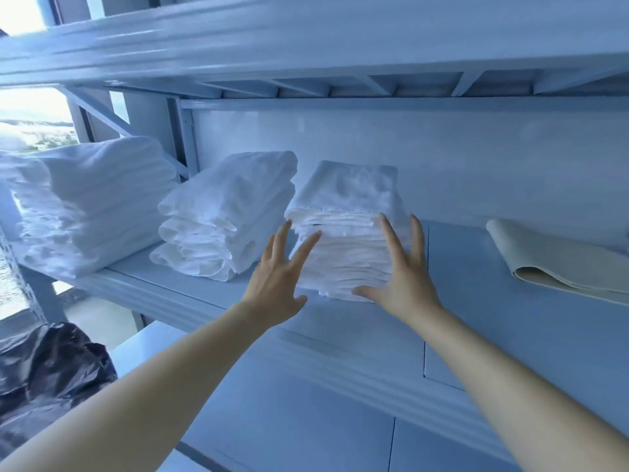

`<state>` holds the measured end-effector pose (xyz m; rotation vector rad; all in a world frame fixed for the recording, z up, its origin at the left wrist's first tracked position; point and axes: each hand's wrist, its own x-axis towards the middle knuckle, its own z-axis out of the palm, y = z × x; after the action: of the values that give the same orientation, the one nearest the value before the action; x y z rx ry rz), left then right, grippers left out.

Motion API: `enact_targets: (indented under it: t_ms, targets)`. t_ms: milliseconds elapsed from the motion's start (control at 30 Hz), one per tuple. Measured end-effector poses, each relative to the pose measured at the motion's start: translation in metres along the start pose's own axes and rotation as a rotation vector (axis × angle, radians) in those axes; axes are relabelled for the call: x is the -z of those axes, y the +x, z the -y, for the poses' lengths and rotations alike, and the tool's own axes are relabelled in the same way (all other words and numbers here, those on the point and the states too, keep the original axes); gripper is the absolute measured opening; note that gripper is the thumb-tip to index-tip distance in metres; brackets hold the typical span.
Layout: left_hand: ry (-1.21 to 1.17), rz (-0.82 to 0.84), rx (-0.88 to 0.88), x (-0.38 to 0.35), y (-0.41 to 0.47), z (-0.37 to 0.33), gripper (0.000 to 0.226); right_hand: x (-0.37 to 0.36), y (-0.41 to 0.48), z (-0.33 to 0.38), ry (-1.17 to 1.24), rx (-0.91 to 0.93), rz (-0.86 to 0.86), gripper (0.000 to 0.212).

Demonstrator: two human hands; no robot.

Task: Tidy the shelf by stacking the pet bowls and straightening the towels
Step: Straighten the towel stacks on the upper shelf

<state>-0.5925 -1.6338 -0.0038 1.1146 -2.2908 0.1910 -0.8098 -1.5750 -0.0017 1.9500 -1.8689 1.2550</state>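
Note:
Three stacks of folded white towels stand on the white shelf (476, 267). The right stack (343, 212) is the one between my hands. My left hand (277, 281) has straight, spread fingers, its fingertips at the stack's left front edge. My right hand (403, 270) lies flat against the stack's front right side, fingers straight and pointing up. The middle stack (224, 212) looks loosely folded and leans left. The large left stack (92, 202) sits at the shelf's left end. No pet bowls are in view.
A folded beige cloth (544, 260) lies on the shelf at the right. Another shelf board (306, 39) hangs close overhead. A black plastic bag (47, 369) sits lower left, beside a window. A lower white shelf (306, 420) runs beneath my arms.

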Motion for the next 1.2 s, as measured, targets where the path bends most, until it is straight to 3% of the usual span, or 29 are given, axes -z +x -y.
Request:
enact_targets:
  t_ms: [200,467,700,933,1067,1200]
  targets:
    - [-0.227,0.114,0.163,-0.002,0.006,0.007,0.127,-0.009,-0.005,-0.008,0.026,0.011,0.063,0.133]
    - [-0.563,0.123,0.07,-0.027,0.037,0.014,0.132,-0.018,0.001,-0.014,0.007,-0.076,0.074,0.138]
    - [-0.521,0.012,0.106,-0.028,0.042,0.042,0.099,-0.037,0.007,0.002,-0.028,-0.06,0.051,0.129]
    - [-0.489,-0.02,0.096,-0.012,0.02,0.075,0.098,-0.061,0.006,0.034,0.003,-0.014,0.058,0.128]
    - [-0.397,0.044,0.086,-0.001,0.005,0.096,0.099,-0.075,0.004,0.055,-0.021,0.036,0.076,0.127]
    - [-0.23,0.1,0.023,0.011,0.001,0.103,0.096,-0.07,0.004,0.072,-0.118,-0.06,0.093,0.13]
